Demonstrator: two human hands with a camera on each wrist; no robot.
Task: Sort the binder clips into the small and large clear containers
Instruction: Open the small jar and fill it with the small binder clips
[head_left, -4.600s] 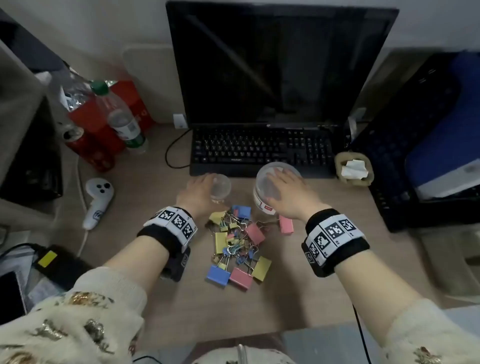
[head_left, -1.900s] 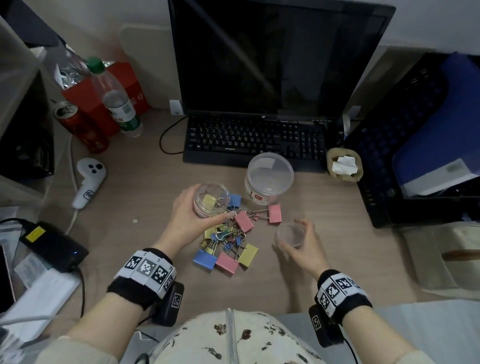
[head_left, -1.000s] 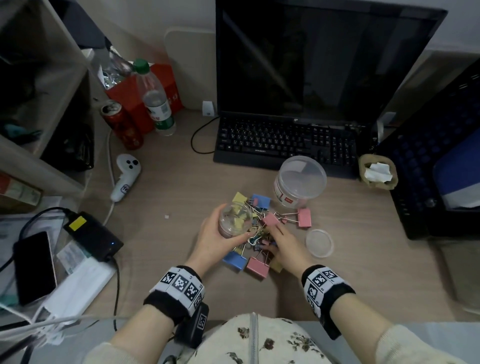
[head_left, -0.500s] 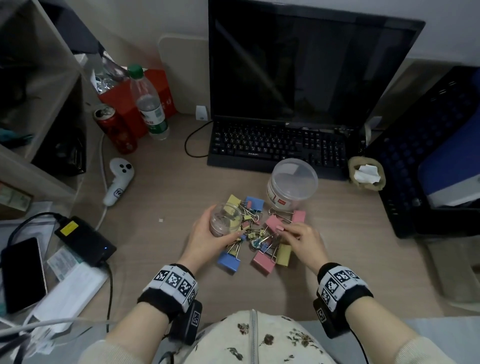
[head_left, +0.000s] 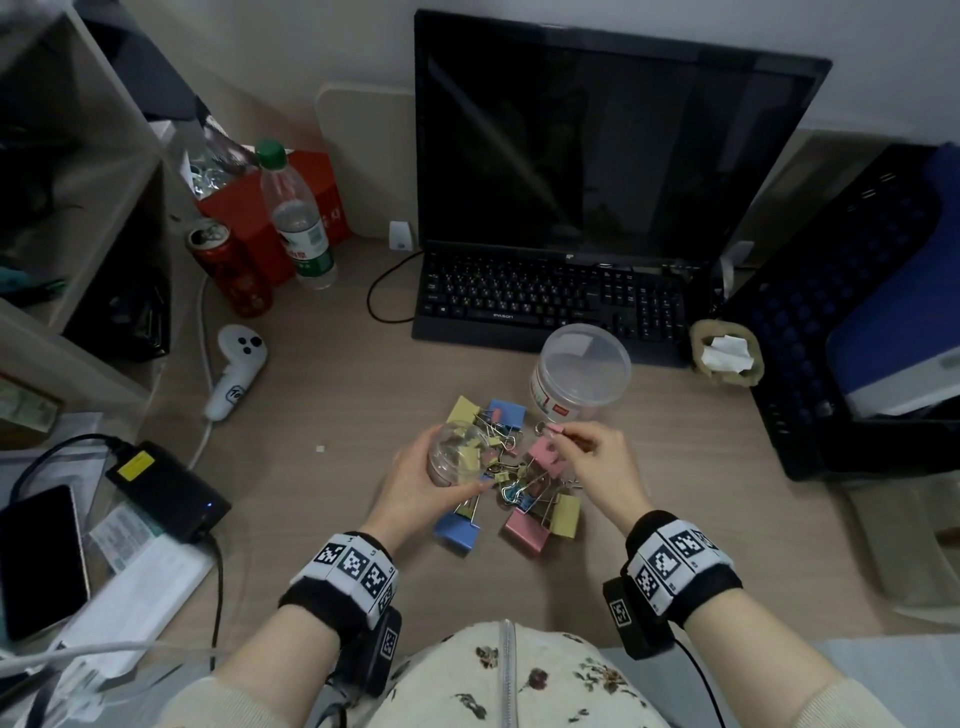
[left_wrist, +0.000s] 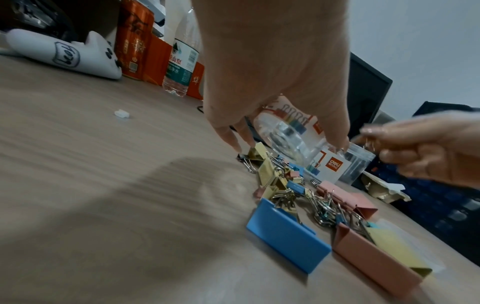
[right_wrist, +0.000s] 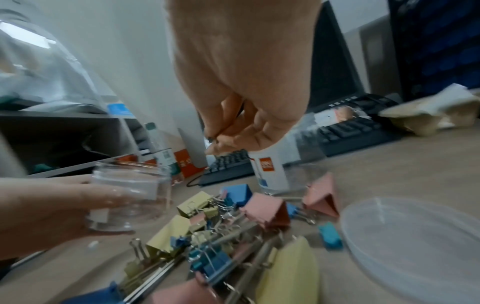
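Note:
My left hand (head_left: 431, 478) grips the small clear container (head_left: 457, 457), its mouth uncovered, just above the left side of a heap of coloured binder clips (head_left: 511, 488) on the desk. My right hand (head_left: 587, 452) is raised over the heap's far right side and pinches a small pink clip (head_left: 553, 430) between thumb and fingertips. The large clear container (head_left: 579, 371) stands behind the heap, lid on. In the right wrist view the small container (right_wrist: 130, 195) is at the left, and its loose clear lid (right_wrist: 415, 236) lies right of the clips (right_wrist: 221, 226).
A black keyboard (head_left: 545, 306) and monitor (head_left: 597, 140) stand behind the containers. A water bottle (head_left: 296, 218), red can (head_left: 228, 270) and white controller (head_left: 236, 369) are at the left, a power brick (head_left: 166, 488) nearer me. A black crate (head_left: 857, 312) borders the right.
My right hand took the lid off the small container, laid it right of the heap, reached into the clips and has come up pinching a small pink one. My left hand kept hold of the container.

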